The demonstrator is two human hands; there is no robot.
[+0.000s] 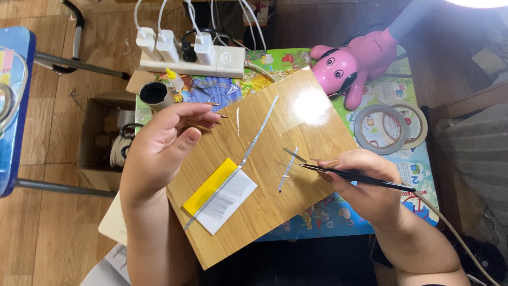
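The right hand (370,185) pinches black tweezers (354,177) whose tips reach a thin, flimsy silver strip (288,169) on the wooden board (296,132), seemingly best gripped at its end, while the left hand (164,151) hovers open, empty.

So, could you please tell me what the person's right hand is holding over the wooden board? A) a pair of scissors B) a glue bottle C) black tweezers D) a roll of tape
C: the right hand grips slim black tweezers, tips pointing left over the wooden board near a short silvery strip; the tape rolls lie apart on the table.
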